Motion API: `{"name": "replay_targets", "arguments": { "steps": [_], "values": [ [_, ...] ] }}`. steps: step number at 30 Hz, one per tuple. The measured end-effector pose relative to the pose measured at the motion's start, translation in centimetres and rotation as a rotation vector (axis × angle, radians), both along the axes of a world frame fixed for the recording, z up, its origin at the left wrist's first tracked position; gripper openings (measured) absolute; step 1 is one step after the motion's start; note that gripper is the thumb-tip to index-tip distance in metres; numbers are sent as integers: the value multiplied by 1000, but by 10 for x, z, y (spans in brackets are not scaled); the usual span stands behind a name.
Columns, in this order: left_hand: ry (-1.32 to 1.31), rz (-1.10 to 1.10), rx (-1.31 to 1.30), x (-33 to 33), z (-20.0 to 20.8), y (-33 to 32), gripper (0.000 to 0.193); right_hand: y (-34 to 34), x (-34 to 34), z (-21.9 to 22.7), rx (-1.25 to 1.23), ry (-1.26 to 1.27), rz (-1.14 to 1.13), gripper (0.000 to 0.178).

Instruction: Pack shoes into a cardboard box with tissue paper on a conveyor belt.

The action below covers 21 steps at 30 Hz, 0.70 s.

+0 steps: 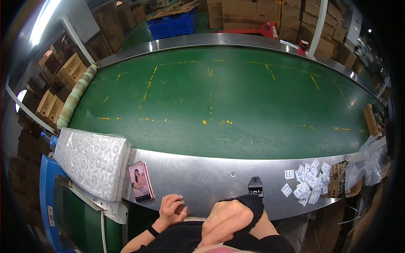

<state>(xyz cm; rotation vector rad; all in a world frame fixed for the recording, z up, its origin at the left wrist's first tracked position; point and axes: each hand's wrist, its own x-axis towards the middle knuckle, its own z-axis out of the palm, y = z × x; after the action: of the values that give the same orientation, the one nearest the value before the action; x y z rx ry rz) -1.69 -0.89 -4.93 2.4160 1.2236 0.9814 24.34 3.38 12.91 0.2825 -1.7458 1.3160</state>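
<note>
At near edge of steel counter (pixel 194 168), curls left hand (pixel 170 209) loosely, gripping nothing; can't tell grip of right hand (pixel 226 218). Grasp black clip-like device (pixel 255 185), likely stiff, by sides.

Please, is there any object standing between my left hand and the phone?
Nothing visible stands in the way: between your left hand and the phone, only the bare metal strip shows.

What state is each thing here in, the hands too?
Left hand: fingers loosely curled, nothing seen in it.
Right hand: bent; whether it holds anything, can't tell.
Phone: face up, screen lit.
White packets: scattered loose, some overlapping.
Patterned pack: wrapped in clear plastic.
Green surface: yellow markings worn, broken.
Plastic bag: crumpled.
Blue pallets: stacked.
Tube light: on.
</note>
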Motion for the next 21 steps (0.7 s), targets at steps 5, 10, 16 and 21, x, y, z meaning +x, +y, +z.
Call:
{"name": "replay_targets", "arguments": {
  "steps": [5, 10, 16, 21],
  "values": [
    [4, 3, 11, 2, 0, 0, 23, -3, 2, 9, -27, -13, -87, 27],
    [10, 15, 23, 1, 0, 0, 21, -3, -2, 10, -94, 79, -150, 10],
    [3, 9, 27, 1, -1, 1, 22, -5, -3, 11, -181, 182, -135, 12],
    [4, 13, 5, -1, -1, -1, 27, -3, -5, 11, -186, 248, -96, 17]
  ]
}}
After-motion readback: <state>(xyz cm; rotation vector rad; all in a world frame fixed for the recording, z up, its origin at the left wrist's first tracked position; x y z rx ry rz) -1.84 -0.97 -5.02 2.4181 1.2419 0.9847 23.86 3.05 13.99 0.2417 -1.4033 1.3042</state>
